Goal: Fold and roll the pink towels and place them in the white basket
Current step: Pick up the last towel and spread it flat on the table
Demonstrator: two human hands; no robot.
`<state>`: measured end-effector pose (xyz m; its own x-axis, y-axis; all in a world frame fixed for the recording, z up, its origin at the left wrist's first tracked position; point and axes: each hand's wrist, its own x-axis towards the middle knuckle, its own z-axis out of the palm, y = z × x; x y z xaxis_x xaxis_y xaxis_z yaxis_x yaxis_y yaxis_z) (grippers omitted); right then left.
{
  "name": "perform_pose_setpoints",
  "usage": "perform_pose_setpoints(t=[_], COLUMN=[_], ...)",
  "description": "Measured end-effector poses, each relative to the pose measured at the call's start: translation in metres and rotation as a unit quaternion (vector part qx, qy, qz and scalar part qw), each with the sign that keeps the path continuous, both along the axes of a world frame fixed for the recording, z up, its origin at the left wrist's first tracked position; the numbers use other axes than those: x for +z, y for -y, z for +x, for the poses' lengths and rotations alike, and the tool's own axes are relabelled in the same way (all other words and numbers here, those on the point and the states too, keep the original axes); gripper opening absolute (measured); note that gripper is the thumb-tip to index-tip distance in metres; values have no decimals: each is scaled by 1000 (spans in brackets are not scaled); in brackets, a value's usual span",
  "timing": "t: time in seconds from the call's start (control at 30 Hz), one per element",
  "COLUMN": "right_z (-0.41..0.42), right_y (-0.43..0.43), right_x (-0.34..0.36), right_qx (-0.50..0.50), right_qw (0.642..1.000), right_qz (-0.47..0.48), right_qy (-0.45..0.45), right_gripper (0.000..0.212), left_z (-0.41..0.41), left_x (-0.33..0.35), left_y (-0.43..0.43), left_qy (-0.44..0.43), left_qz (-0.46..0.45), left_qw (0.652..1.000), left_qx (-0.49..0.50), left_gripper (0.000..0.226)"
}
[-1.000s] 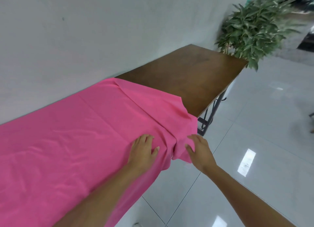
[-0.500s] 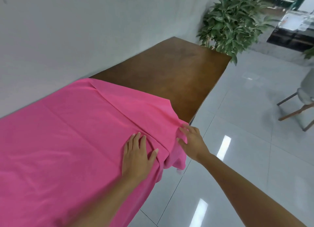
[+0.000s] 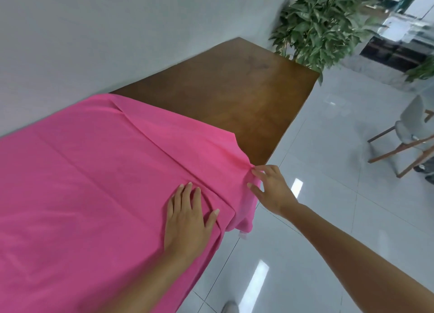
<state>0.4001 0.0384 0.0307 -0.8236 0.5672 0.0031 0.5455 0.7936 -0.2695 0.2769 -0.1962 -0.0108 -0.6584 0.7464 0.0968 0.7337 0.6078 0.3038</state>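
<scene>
A large pink towel lies spread over the brown wooden table, with a narrow strip folded over along its right end. My left hand presses flat on the towel beside that fold, fingers apart. My right hand is at the table's near edge and pinches the bunched corner of the folded strip, which hangs over the edge. No white basket is in view.
A grey wall runs along the table's far side. A leafy potted plant stands past the table's far end. A wooden-legged chair is on the glossy tiled floor to the right.
My right hand has moved up along the table edge and closed on the towel's corner. My left hand stays pressed on the towel. The view has swung to the left.
</scene>
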Motion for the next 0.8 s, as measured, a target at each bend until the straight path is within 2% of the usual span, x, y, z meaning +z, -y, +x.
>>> perform_pose_setpoints(t=[0.23, 0.37, 0.5, 0.7, 0.8], right_z=[-21, -44, -66, -98, -100], right_y=[-70, -113, -148, -186, -184], right_x=[-3, -3, -7, -8, -11], right_qx=[24, 45, 89, 105, 87], right_qw=[999, 998, 994, 991, 995], right_qz=[32, 32, 48, 58, 42], right_qy=[4, 41, 39, 65, 30], right_gripper=[43, 50, 38, 45, 48], left_z=[-1, 0, 1, 8, 13], left_x=[-3, -3, -2, 8, 9], left_y=[0, -1, -4, -41, -63], left_qy=[-25, -36, -46, -60, -65], left_qz=[0, -4, -11, 0, -8], left_qw=[1000, 999, 998, 985, 968], left_qx=[7, 15, 36, 164, 244], left_gripper=[72, 71, 69, 51, 47])
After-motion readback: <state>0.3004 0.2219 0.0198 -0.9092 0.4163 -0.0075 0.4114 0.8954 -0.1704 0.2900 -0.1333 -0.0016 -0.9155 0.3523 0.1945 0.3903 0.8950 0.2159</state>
